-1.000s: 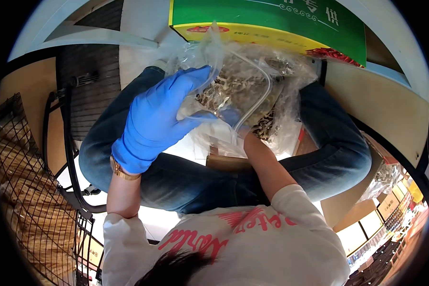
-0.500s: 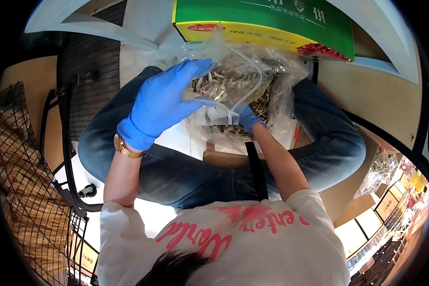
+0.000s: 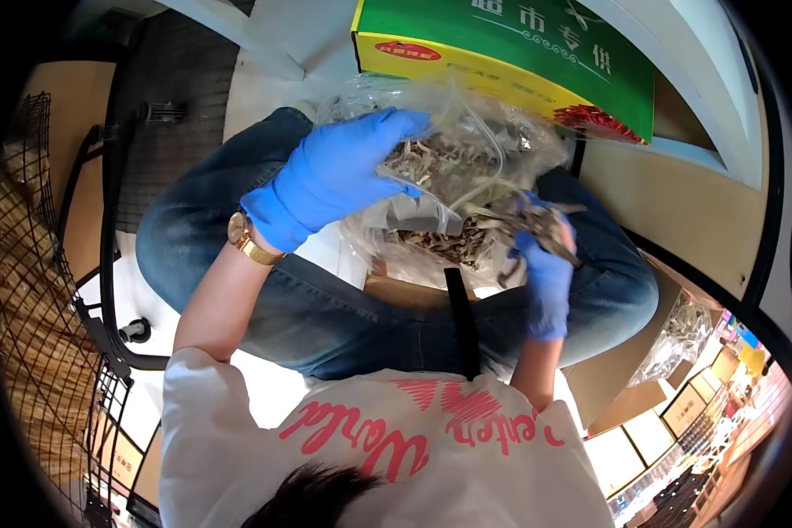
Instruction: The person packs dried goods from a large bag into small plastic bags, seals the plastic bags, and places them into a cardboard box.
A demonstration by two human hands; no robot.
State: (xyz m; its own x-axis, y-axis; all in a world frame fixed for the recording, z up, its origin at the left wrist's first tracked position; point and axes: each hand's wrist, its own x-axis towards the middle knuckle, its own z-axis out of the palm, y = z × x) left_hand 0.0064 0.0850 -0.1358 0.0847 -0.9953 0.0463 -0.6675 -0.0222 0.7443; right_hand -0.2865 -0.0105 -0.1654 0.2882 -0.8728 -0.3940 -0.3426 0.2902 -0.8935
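Note:
My left hand (image 3: 348,172), in a blue glove, grips the edge of a clear zip bag (image 3: 475,119) and holds its mouth apart. Through the plastic, dried greyish-brown strips show. My right hand (image 3: 544,264), also blue-gloved, is closed around a bunch of dried strips (image 3: 541,224), just right of the bag's mouth. Some fingers are hidden behind the strips. Under both hands lies a larger clear plastic liner (image 3: 361,233) with more dark strips (image 3: 453,242) inside, between my legs.
A green and yellow carton (image 3: 502,53) stands beyond the bags. On the left is a black wire basket (image 3: 40,290) of packed brown goods. A cardboard box (image 3: 620,352) with clear plastic (image 3: 678,334) sits at the right, and a pale table leg (image 3: 238,31) rises at the upper left.
My right hand has come out of the strips and moved right and up, now with a bunch in its grip. My left hand still holds the zip bag, slightly further right.

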